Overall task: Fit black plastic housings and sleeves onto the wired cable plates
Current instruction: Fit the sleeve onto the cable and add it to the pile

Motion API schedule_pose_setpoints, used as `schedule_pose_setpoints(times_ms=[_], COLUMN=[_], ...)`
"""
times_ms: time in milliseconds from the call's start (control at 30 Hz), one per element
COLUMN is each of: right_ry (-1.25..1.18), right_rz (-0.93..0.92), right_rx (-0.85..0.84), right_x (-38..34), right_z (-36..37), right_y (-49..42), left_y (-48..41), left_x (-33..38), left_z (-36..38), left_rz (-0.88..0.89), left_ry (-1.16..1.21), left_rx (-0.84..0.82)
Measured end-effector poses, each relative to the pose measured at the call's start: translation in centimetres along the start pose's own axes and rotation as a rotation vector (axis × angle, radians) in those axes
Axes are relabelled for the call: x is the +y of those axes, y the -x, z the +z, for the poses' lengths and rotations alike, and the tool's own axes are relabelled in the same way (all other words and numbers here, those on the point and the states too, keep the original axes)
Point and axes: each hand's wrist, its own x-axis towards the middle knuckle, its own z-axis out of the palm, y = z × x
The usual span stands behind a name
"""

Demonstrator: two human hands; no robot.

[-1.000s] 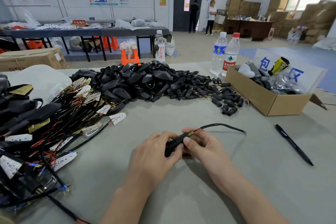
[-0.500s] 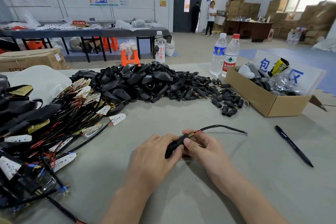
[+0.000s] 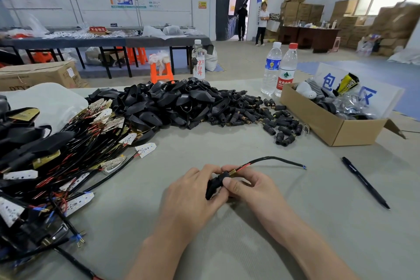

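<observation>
At the near middle of the tabletop (image 3: pixel 250 245), piece in hand: one black housing (image 3: pixel 213 186) held just above the surface between both hands. A brass-tipped sleeve (image 3: pixel 230 173) sits at its far end, and its cable (image 3: pixel 272 158) arches away to the right, bare tips free.
Left hand (image 3: pixel 193 195) grip: fingers curled round the housing body, steadying it.
Right hand (image 3: pixel 252 186) grip: thumb and forefinger pinched on the sleeve end where the red lead emerges; other fingers curled beneath.
Step judged: sleeve being seated to the housing. Whether it is fully home cannot be told, as fingers cover the joint.
Done: this one unit looks near complete. Dark housed pieces at the far left edge may be finished stock, unconfirmed.
Left to do: a large heap of wired plates (image 3: pixel 68 154) lies uncovered to the left, with loose housings (image 3: pixel 163 102) and loose sleeves (image 3: pixel 261 116) piled beyond. Bulk of the job judged outstanding.
Surroundings: cardboard box (image 3: pixel 329 125) and pen (image 3: pixel 366 183) to the right; water bottles (image 3: pixel 271 68) behind.
</observation>
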Motion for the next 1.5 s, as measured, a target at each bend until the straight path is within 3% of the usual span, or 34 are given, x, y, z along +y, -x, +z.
schedule_pose_setpoints(times_ms=[433, 1500], right_ry=[-0.075, -0.017], right_rz=[-0.003, 0.017], right_rx=[0.116, 0.244], right_x=[0.13, -0.05], right_z=[-0.2, 0.04], right_y=[-0.52, -0.37], left_y=[-0.09, -0.03], left_x=[0.63, 0.27], left_z=[-0.19, -0.27], left_rz=[0.066, 0.049], left_ry=[-0.033, -0.024], left_rx=[0.091, 0.037])
